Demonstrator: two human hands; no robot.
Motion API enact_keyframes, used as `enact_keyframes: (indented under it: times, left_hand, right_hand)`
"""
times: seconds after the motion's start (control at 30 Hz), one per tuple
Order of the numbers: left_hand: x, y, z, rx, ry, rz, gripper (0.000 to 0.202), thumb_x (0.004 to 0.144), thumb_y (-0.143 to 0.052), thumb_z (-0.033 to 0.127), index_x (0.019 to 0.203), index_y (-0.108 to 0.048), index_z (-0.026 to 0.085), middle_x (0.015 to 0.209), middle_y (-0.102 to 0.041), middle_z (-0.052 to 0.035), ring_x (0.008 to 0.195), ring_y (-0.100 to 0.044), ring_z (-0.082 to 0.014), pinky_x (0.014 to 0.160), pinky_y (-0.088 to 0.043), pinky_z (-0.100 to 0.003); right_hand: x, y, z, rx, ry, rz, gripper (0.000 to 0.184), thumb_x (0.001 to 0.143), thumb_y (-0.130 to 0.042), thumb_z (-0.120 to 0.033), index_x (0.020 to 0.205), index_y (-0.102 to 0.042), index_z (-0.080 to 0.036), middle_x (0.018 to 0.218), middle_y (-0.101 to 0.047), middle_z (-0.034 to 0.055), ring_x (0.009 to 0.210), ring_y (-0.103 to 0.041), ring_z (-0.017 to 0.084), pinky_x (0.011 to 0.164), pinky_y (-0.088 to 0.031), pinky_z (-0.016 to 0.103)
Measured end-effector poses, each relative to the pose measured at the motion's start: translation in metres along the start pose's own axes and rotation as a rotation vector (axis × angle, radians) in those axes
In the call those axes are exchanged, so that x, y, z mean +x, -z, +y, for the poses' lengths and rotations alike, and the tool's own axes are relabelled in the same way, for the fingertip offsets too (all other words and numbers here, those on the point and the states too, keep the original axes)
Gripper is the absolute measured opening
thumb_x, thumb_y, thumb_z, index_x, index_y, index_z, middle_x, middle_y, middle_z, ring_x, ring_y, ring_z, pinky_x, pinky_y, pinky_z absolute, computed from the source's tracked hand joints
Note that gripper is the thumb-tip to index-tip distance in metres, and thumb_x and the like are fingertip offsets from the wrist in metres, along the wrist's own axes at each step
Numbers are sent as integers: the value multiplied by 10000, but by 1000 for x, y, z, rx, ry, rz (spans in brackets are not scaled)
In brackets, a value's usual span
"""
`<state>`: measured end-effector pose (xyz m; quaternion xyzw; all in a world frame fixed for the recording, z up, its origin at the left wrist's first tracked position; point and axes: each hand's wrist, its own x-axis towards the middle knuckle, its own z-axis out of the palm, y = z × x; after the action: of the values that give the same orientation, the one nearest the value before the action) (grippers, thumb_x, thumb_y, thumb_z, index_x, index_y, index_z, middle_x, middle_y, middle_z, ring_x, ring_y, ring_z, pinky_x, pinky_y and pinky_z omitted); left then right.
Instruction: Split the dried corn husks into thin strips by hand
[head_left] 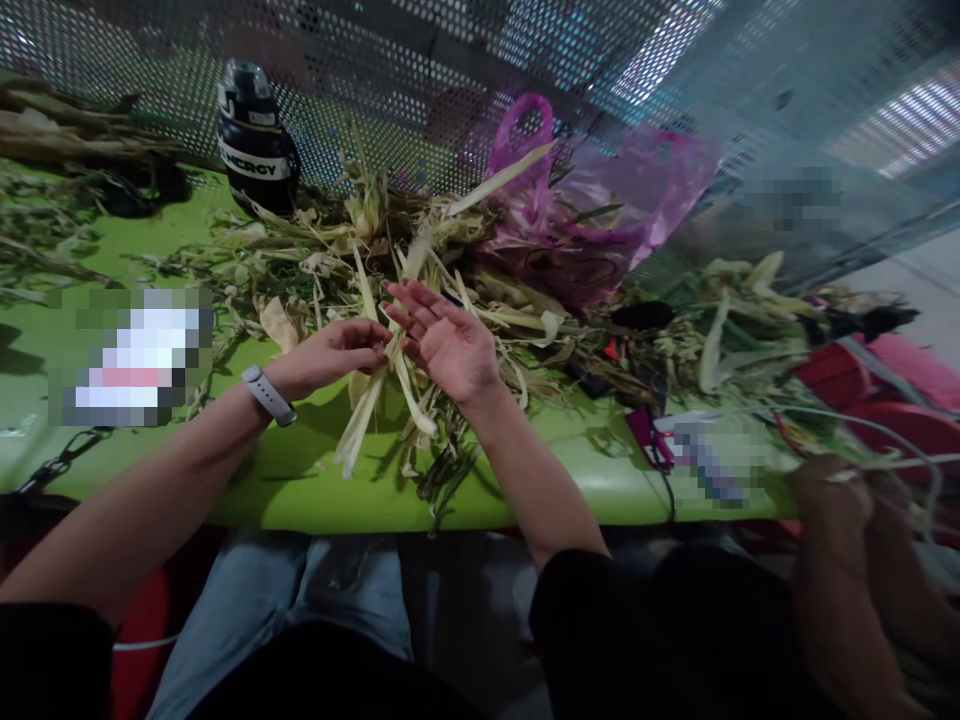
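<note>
Pale dry leaf strips (365, 425), much like corn husk, splay out in a bunch near the front of the green table. My left hand (337, 350), with a pale watch band on its wrist, has curled fingers and thumb pinched at the bunch's left side. Just to the right, my right hand (450, 345) is turned palm up with its fingers stretched out and apart. Its fingertips lie over the upper part of the bunch, and nothing rests in the palm. Dark thin stems (442, 480) hang below the strips toward the table edge.
Dried plant heaps (300, 260) spread along the green table (255, 505). A black bottle (259, 140) and a pink plastic bag (600, 220) stand behind, before a perforated metal panel (420, 60). A blurred bright screen (139, 355) lies left. Another person's hand (832, 490) is at right.
</note>
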<state>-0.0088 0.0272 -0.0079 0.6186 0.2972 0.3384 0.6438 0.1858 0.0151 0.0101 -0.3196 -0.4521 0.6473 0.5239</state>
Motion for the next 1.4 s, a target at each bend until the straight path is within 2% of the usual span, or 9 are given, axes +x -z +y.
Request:
enact_keyframes:
  times: [0.1, 0.23, 0.4, 0.5, 0.7, 0.93, 1.17, 1.3, 1.4]
  left_hand:
    - [-2, -2, 2, -95, 36, 30, 277, 706, -751, 238, 963, -702, 147, 841, -667, -18, 724, -594, -102, 680, -485, -241]
    - [-2, -2, 2, -121, 44, 84, 302, 679, -815, 265, 929, -694, 147, 835, -680, -20, 695, -605, -96, 635, -503, -225]
    - [2, -1, -6, -11, -4, 142, 314, 664, -852, 330, 865, -707, 136, 781, -698, -29, 673, -619, -104, 622, -527, -225]
    - [4, -1, -9, 45, -6, 136, 313, 661, -849, 338, 858, -731, 125, 796, -720, -48, 682, -630, -114, 636, -529, -234]
    - [3, -2, -6, -102, -38, 232, 352, 628, -872, 322, 874, -716, 124, 819, -724, -38, 672, -639, -102, 641, -542, -227]
    - [5, 1, -6, -168, -5, 266, 419, 559, -919, 279, 846, -650, 134, 792, -697, -10, 693, -653, -111, 654, -571, -245]
    - [5, 4, -8, -62, -78, 322, 353, 620, -891, 352, 795, -670, 138, 716, -664, 9, 618, -578, -73, 610, -491, -211]
    - [6, 7, -8, 71, -89, 343, 362, 619, -880, 416, 757, -706, 131, 652, -659, 2, 568, -546, -72, 533, -430, -194]
    - [5, 8, -6, 73, -61, 295, 384, 613, -875, 450, 742, -719, 124, 658, -687, -26, 578, -603, -102, 550, -489, -215]
  right_hand:
    - [2, 0, 8, -139, 132, 64, 324, 784, -612, -390, 1078, -575, -260, 1223, -662, 40, 1043, -640, 178, 716, -546, 268]
    - [2, 3, 17, -426, 206, 266, 268, 804, -646, -463, 879, -562, -220, 802, -639, -2, 694, -583, 112, 568, -443, 217]
    - [-5, -1, 19, -826, 77, 78, 385, 757, -711, -534, 690, -565, -184, 621, -536, -27, 566, -483, 93, 547, -382, 243]
    - [-5, -2, 17, -809, 22, 41, 321, 758, -688, -475, 705, -574, -179, 641, -562, -22, 545, -506, 102, 547, -403, 260]
    - [-5, 0, 14, -933, 18, -3, 235, 749, -686, -393, 754, -576, -185, 640, -556, -32, 591, -508, 111, 567, -407, 258]
    - [-3, 0, 16, -704, -76, -23, 208, 713, -706, -325, 777, -569, -182, 652, -595, -31, 542, -554, 102, 538, -467, 254]
    - [-5, 4, 11, -725, -55, -18, 290, 665, -803, -366, 723, -591, -177, 515, -484, -70, 466, -383, 62, 430, -269, 211]
    - [-5, 6, 2, -640, -37, 51, 257, 671, -782, -355, 694, -615, -161, 548, -536, -49, 483, -417, 58, 451, -293, 208]
    - [-3, 8, -4, -484, -103, 71, 249, 678, -759, -364, 698, -605, -169, 514, -542, -50, 442, -439, 64, 425, -310, 201]
